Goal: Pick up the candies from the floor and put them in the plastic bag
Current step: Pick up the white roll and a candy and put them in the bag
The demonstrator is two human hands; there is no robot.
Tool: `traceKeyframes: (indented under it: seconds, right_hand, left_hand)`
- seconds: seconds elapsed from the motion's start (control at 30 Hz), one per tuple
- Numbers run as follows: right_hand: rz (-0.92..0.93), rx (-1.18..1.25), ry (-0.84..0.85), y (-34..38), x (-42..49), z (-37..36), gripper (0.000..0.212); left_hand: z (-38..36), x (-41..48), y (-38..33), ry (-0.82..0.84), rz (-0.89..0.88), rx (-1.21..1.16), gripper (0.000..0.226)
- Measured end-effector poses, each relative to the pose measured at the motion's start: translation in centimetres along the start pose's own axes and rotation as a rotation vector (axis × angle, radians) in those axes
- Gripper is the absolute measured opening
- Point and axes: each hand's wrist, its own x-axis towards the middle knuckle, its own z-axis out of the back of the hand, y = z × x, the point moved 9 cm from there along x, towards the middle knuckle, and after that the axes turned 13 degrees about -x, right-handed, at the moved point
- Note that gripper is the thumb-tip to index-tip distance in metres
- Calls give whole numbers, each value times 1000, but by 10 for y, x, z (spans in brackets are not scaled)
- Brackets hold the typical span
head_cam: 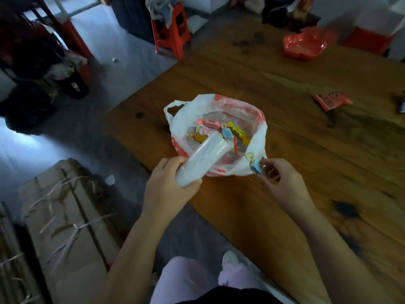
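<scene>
A white plastic bag (188,110) with red print lies open on the wooden table (306,150). Several wrapped candies (228,130) in pink, blue and yellow sit inside it. My left hand (168,189) grips a white cylindrical tube (201,159), whose far end pokes over the bag's near rim. My right hand (282,178) is at the bag's right rim, pinching a blue-wrapped candy (256,167) with its fingertips. Another pale wrapper (250,156) rests on the rim just above it.
A red plastic bag (304,46) and a pink packet (332,100) lie further back on the table. A red stool (173,34) stands beyond the table's corner. Cardboard boxes (65,216) are on the floor at left. Small white scraps (110,179) lie on the grey floor.
</scene>
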Motion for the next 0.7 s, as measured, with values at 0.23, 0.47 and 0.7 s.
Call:
traceKeyframes:
  seconds: [0.23, 0.47, 0.7]
  right_hand:
    - [-84, -38, -33, 26, 93, -32, 27]
    - [-250, -259, 16, 33, 159, -65, 30]
    - [-448, -222, -82, 27, 159, -57, 31]
  left_hand:
    - [4, 100, 38, 134, -75, -17, 57]
    - [2, 200, 53, 342, -206, -67, 54]
    - [-44, 238, 44, 531, -322, -116, 51]
